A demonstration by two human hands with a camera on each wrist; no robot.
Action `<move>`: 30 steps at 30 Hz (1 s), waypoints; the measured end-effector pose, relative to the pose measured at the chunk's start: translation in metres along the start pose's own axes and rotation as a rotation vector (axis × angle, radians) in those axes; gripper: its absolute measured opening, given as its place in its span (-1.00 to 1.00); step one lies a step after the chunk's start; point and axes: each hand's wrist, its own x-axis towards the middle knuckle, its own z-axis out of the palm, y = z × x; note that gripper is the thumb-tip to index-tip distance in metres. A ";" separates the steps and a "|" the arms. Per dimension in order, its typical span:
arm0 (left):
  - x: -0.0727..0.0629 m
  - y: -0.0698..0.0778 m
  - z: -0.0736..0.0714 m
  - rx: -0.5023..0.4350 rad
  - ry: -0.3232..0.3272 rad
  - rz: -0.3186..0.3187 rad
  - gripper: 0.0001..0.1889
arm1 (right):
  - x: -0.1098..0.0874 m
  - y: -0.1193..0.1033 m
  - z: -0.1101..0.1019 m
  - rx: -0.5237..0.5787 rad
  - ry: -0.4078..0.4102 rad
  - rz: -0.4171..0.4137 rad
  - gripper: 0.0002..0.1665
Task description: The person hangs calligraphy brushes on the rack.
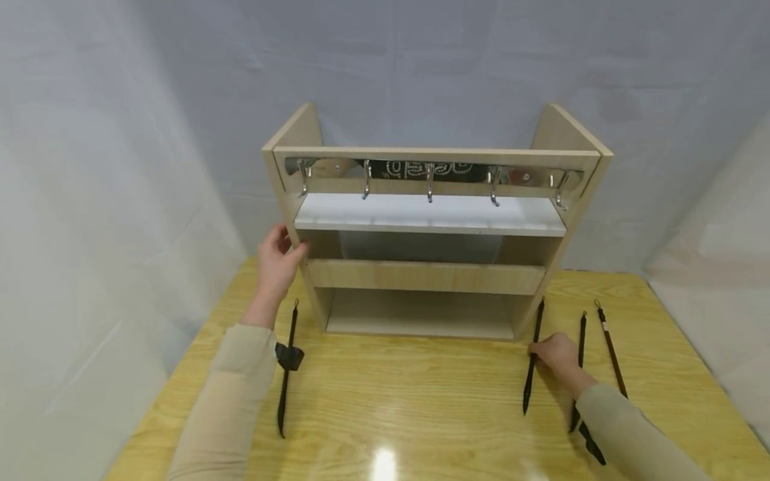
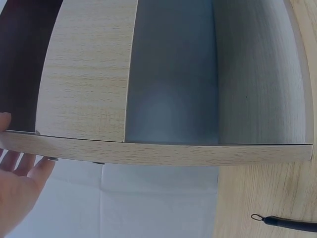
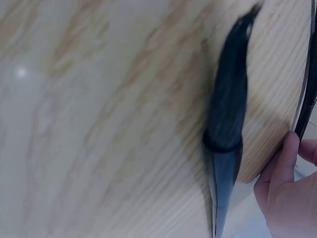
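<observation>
"Two hands busy?"

"Yep. L hand was curled round the wooden rack at its L side panel, thumb in front, fingers behind. R hand had a dark brush pinched approx. mid-shaft, by the rack's R front corner. Couldn't tell if that brush was off the surface or resting on it."

"Risk w/ the R?"

"Pinch looked light, thumb & fingertips only, so the shaft could've swivelled or slipped. Far end sat just beside the rack too; a careless lift could've bumped it."

"And the L?"

"Pulling hard might've skewed or tipped the rack, b/c that grip was well above the base."

"Near the arms?"

"R sleeve was over the tip end of the middle brush, w/ the outer brush just beyond. Low forearm sweep could've rolled either, b/c the shafts were thin & prob. round. Same hazard opp. side: L brush lay near the L cuff."

"Farther out?"

"Five metal hooks across the rack's upper front. They jutted fwd, so anything raised fast nearby, esp. a sleeve, could've caught."
</observation>
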 end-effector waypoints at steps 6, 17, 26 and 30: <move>0.000 -0.002 0.000 -0.011 0.000 -0.008 -0.52 | -0.002 0.001 -0.003 0.103 -0.001 0.034 -0.71; -0.002 -0.003 -0.001 0.014 -0.014 -0.001 -0.50 | -0.008 0.003 -0.013 0.420 0.027 0.134 -0.47; 0.000 -0.004 0.003 0.015 0.020 0.023 -0.54 | -0.017 -0.004 -0.025 0.583 0.059 0.093 -0.51; 0.000 -0.004 0.005 0.005 0.041 0.043 -0.57 | -0.020 -0.007 -0.029 0.700 0.111 0.099 -0.56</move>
